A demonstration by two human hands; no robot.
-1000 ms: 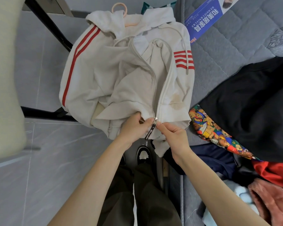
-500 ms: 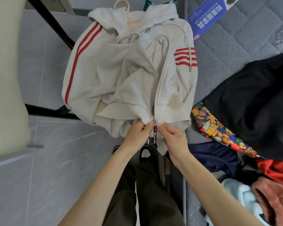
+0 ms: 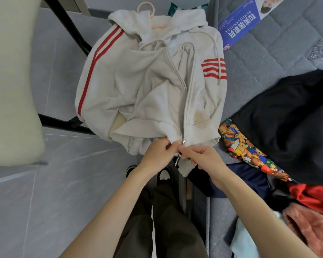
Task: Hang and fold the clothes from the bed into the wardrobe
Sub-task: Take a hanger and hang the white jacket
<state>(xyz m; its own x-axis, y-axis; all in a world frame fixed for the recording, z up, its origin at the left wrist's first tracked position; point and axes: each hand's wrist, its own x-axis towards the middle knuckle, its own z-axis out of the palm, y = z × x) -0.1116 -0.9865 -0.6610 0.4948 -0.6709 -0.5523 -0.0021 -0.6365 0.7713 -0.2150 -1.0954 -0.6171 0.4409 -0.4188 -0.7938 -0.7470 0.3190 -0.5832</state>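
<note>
Below the fingers: dark trousers [image 3: 175,224] and shoes [image 3: 163,175] on grey tile.
Right of the right wrist: navy, red [image 3: 313,194] and pink [image 3: 309,226] clothes piled on the bed [image 3: 268,58].
Left hand [image 3: 157,155]: fingers curled, pinching the hoodie [image 3: 138,94] hem just left of the zip.
Right hand [image 3: 206,161]: thumb and forefinger pinching the hem on the zip's other side, remaining fingers curled under.
Between the fingertips: silver zip slider [image 3: 182,141] at the bottom of the track, with a black pull tab [image 3: 176,162] hanging from it.
Hoodie: off-white with red stripes, spread away from the fingers, partly on the bed edge, partly over the floor.
Right of the fingers: bear-print cloth [image 3: 244,146] close by, black garment [image 3: 287,118] beyond it.
Far end from the fingers: pink hanger [image 3: 146,8] hook sticking out at the collar.
Far right of that: blue leaflet [image 3: 239,25] on the grey quilted bed.
</note>
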